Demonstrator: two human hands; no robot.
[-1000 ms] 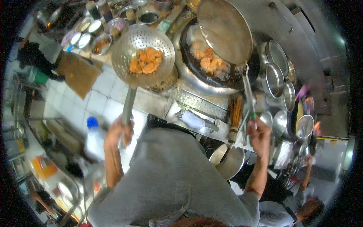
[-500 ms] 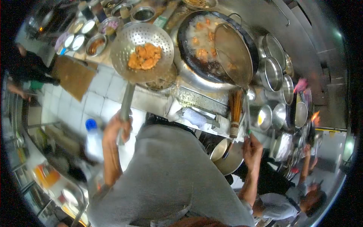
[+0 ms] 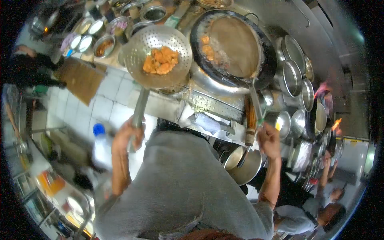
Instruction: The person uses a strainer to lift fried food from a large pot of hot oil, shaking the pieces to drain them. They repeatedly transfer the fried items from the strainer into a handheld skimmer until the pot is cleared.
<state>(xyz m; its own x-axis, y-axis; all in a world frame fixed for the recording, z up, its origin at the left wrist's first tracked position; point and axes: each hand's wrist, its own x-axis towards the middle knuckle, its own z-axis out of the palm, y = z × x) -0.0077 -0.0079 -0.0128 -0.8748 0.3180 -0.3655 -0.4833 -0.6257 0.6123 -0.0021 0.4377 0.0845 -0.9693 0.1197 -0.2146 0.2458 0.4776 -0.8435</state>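
Note:
My left hand (image 3: 128,136) is closed round the handle of a perforated skimmer (image 3: 136,50). Several browned, fried pieces (image 3: 161,61) lie in its bowl, which is held left of the wok (image 3: 267,72). With my right hand (image 3: 269,140) I grip the thin handle of a round, fine-mesh strainer (image 3: 236,44). That strainer lies over the wok's frothy oil and covers most of it. A few more fried pieces (image 3: 207,51) float at the oil's left side; whatever is under the strainer is hidden.
Metal bowls (image 3: 292,78) stand right of the wok. A bamboo brush (image 3: 250,124) hangs near my right hand, above a large pot (image 3: 250,168). Ingredient bowls (image 3: 105,47) crowd the upper left. Co-workers (image 3: 296,218) are at the right, near an open flame (image 3: 337,126).
My right hand has moved up and forward. The strainer has gone from a tilt at the wok's right side to lying across the oil. The loaded skimmer stays raised, shifted slightly right in view.

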